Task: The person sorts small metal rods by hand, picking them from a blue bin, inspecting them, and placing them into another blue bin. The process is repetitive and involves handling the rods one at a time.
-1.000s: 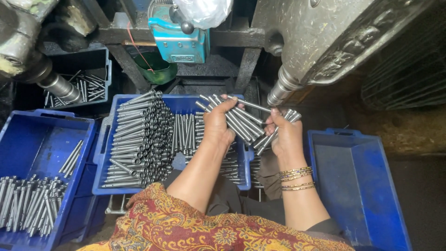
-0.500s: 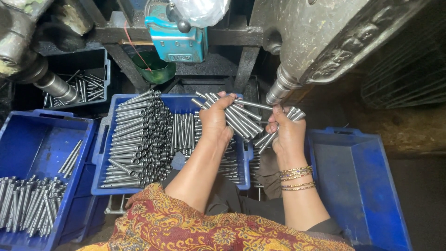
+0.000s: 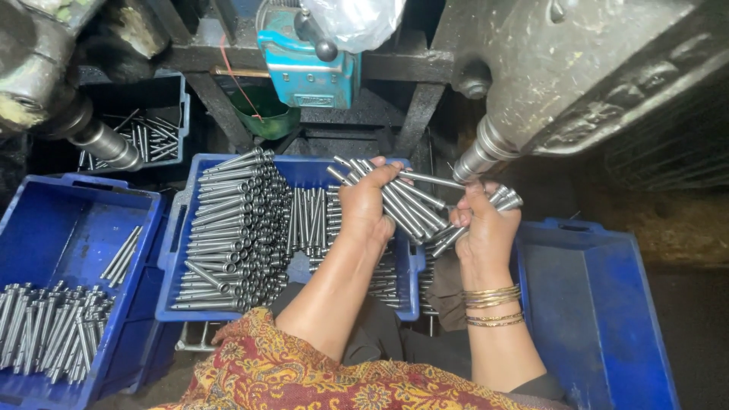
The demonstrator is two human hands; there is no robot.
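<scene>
Nearest: patterned cloth (image 3: 304, 376) over the lap, forearms rising from it; bangles (image 3: 492, 304) on the right wrist.

Left crate (image 3: 68, 220), blue, near left: loose pins (image 3: 49, 334) heaped at its near end, a few more by the right wall, the far half of the floor bare.

Right crate (image 3: 607, 304), blue, near right: floor bare, walls standing close against the right forearm.

Middle crate (image 3: 304, 171), blue, between the two: rows of pins (image 3: 228, 220) stacked with long axes running left-right, a second row (image 3: 307, 220) lying near-far. Its right rim sits under the hands, its left rim just beside the left crate.

Left hand (image 3: 364, 209): fingers curled over a bundle (image 3: 406, 205) of steel pins, held above the middle crate's far right corner. Bundle's long axis slants from far left down to near right.

Right hand (image 3: 486, 228): closed around a second lot of pins (image 3: 505, 201), ends pointing far right; the two lots cross and touch between the hands.

Farther: grey machine spindle (image 3: 482, 152) just beyond the right hand, little room between. Teal box (image 3: 307, 64) and green bowl (image 3: 262, 114) behind the middle crate. Far crate (image 3: 152, 133), left, with a few pins.
</scene>
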